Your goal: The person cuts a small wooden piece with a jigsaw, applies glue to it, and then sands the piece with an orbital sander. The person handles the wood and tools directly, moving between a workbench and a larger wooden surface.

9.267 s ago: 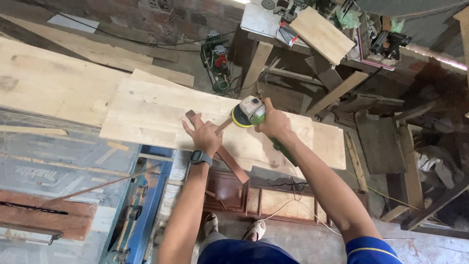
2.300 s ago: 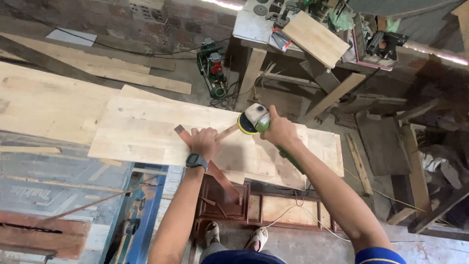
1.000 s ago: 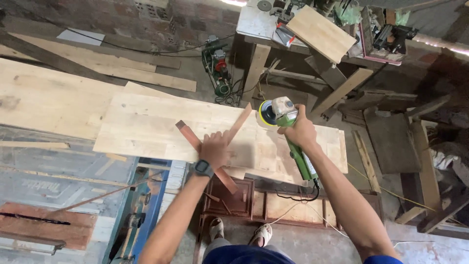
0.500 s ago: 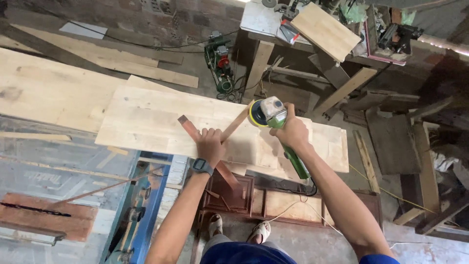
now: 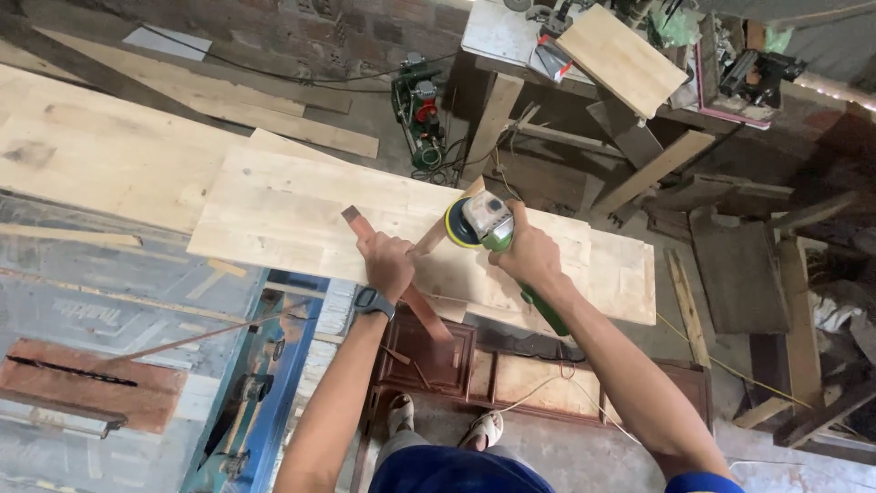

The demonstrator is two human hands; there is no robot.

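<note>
My left hand (image 5: 387,263) grips a reddish-brown wooden piece (image 5: 361,225) made of two crossing slats, pressed down on a pale wood panel (image 5: 292,215). A dark watch sits on that wrist. My right hand (image 5: 529,257) holds a green angle grinder (image 5: 486,225) with a yellow sanding disc. The disc meets the upper slat of the piece just right of my left hand. The grinder's green handle runs back under my right forearm.
A blue machine frame (image 5: 265,374) and a grey table saw top (image 5: 82,310) lie at the lower left. A carved brown panel (image 5: 474,365) sits below the pale panel. Cluttered workbench (image 5: 547,46), loose boards and scrap wood fill the far side and right. My sandalled feet (image 5: 447,424) show below.
Since a second ago the grinder has moved left and down, from beside the piece onto its upper slat. My left hand has kept its hold on the piece.
</note>
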